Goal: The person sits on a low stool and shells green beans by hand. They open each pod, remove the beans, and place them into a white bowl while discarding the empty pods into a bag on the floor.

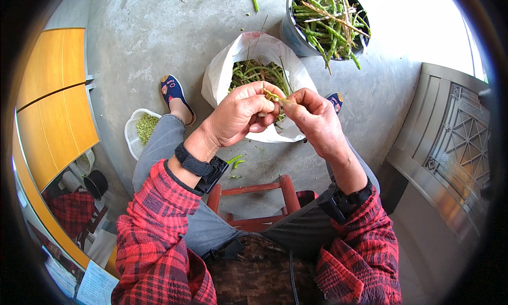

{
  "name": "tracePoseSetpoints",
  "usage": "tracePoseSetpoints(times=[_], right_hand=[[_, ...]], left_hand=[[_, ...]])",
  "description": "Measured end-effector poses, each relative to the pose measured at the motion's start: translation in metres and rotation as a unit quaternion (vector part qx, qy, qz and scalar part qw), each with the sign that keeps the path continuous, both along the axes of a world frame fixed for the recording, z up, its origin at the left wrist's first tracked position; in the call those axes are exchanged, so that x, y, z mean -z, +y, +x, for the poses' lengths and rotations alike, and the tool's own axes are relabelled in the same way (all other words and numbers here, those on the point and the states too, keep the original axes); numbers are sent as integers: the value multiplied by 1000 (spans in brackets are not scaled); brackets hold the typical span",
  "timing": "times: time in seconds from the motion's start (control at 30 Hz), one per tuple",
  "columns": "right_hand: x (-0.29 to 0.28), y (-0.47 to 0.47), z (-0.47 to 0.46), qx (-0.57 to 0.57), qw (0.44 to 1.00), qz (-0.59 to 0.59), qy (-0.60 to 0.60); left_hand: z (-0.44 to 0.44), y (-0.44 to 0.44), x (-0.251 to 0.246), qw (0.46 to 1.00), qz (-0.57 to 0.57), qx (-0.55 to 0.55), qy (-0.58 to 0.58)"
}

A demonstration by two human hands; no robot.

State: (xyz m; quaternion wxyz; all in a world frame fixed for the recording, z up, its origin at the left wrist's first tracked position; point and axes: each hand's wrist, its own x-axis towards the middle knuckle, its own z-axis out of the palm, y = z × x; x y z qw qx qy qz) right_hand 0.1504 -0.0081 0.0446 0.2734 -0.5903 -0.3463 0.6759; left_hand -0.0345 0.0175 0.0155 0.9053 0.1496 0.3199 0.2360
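My left hand (254,108) and my right hand (313,116) meet above a white plastic bag (220,73). Between their fingertips is a small yellow-green bean pod (272,95), pinched from both sides; it looks split along its length. Pale beans seem to lie by the curled fingers of the left hand, though they are partly hidden. The bag stands wide open on the floor and holds a heap of green and brown pods and stems (260,73). Both wrists wear black straps with small devices.
A bucket (295,41) piled with long green and dried pods stands beyond the bag. A white plastic basket (133,136) of shelled green beans sits by my left leg. Loose pods (238,163) lie on the concrete floor, near a red wooden stool (291,194). A metal door (448,138) is at right.
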Motion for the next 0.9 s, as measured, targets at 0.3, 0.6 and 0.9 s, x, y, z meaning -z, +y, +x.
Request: tracePoseSetpoints(times=[0.3, 0.6, 0.9], right_hand=[[2, -4, -6, -18, 982, 142, -123], [6, -3, -3, -85, 927, 294, -217], [0, -3, -4, -51, 979, 135, -146]], left_hand=[[4, -2, 8, 998, 50, -24, 25], [5, -3, 9, 993, 91, -14, 80], [8, -6, 10, 990, 102, -20, 99]])
